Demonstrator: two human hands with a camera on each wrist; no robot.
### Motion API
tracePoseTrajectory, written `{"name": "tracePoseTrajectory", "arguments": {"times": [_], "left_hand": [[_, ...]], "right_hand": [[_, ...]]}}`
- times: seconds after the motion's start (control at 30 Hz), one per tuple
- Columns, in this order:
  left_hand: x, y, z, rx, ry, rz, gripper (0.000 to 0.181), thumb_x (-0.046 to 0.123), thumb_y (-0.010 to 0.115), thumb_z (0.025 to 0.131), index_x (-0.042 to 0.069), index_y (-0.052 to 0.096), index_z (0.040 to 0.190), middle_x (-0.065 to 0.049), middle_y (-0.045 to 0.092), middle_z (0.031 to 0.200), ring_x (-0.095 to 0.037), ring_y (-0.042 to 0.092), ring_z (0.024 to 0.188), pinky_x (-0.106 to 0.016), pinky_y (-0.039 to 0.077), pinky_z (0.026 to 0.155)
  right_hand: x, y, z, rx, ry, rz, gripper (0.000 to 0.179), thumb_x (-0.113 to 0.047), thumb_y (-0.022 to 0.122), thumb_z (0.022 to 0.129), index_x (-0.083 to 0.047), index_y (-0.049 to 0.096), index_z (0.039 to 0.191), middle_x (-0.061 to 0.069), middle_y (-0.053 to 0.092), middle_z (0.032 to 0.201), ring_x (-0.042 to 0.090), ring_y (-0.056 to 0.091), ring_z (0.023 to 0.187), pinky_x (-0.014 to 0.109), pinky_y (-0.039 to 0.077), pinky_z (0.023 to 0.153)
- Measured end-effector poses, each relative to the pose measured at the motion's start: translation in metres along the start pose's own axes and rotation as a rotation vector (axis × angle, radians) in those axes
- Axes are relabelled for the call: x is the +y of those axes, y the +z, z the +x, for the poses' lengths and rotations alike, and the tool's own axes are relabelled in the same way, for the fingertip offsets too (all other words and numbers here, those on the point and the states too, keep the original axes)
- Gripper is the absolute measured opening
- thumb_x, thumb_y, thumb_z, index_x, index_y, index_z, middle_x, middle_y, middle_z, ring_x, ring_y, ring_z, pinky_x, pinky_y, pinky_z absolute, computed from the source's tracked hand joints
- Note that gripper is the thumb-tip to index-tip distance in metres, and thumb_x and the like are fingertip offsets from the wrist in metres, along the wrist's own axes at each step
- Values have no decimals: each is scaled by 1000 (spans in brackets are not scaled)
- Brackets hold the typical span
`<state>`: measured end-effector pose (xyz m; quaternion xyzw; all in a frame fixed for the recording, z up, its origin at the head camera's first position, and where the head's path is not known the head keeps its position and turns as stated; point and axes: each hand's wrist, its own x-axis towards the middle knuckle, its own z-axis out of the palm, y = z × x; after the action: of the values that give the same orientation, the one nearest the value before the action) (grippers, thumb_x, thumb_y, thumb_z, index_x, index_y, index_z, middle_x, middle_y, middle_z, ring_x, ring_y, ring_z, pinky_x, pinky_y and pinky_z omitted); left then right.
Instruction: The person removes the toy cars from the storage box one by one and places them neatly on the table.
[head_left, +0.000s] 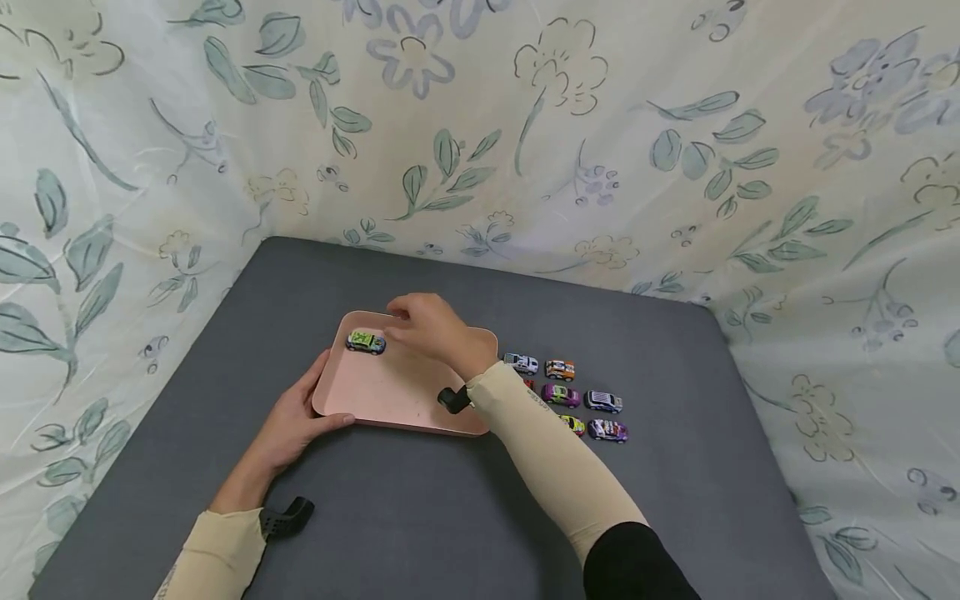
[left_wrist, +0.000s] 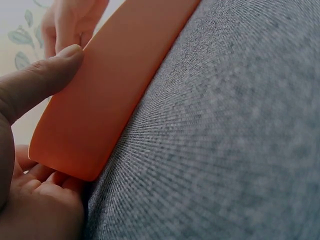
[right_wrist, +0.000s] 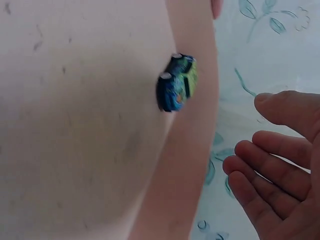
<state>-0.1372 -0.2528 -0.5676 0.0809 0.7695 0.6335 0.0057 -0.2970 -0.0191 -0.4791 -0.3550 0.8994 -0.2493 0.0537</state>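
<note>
A shallow pink tray (head_left: 405, 396) lies on the grey table. My left hand (head_left: 288, 423) grips its left end; in the left wrist view the thumb (left_wrist: 67, 57) lies along the tray's side (left_wrist: 95, 100) and the fingers curl about the corner. One green and blue toy car (head_left: 366, 342) stands in the tray's far left part, near the wall. Over the far rim hovers my right hand (head_left: 433, 329). The right wrist view shows its fingers (right_wrist: 260, 180) loosely bent and holding nothing, apart from the toy car (right_wrist: 177, 82).
Right of the tray, several toy cars stand in rows, among them an orange car (head_left: 560, 370), a purple one (head_left: 560, 396) and a silver one (head_left: 603, 402). My right forearm (head_left: 555, 458) partly hides some of them. A floral curtain (head_left: 480, 150) hangs behind the table.
</note>
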Motion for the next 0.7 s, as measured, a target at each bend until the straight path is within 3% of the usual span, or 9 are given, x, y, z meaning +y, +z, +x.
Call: {"name": "tracePoseTrajectory", "arguments": {"times": [0.2,0.4,0.6,0.7], "left_hand": [[3,-2,-1,3,-18,5,116,0,89,89,5,10,174,-20,16,178,-44,25,159,-8,38,103],[1,-2,-1,-8,-12,7,116,1,88,90,4,8,174,-22,14,178,-46,23,159,-9,39,103],[-5,-4,-2,-26,3,17,115,4,87,93,3,5,174,-23,13,178,-48,25,158,-9,41,102],[-6,-3,-2,-31,3,20,115,5,86,94,4,5,174,-23,14,178,-48,26,158,-10,42,100]], "right_hand": [[-7,14,11,-47,-7,-66,40,-32,75,106,-9,73,140,4,74,124,14,66,106,31,53,92],[-12,23,18,-105,5,-111,39,-29,73,107,-9,72,141,5,73,127,17,68,110,31,54,93],[-17,32,24,-129,-22,-134,16,-26,74,106,-13,76,116,3,66,91,14,57,75,28,44,70],[-17,37,25,-132,-20,-151,15,-26,74,106,-17,74,118,0,59,80,13,51,68,27,39,65]]}}
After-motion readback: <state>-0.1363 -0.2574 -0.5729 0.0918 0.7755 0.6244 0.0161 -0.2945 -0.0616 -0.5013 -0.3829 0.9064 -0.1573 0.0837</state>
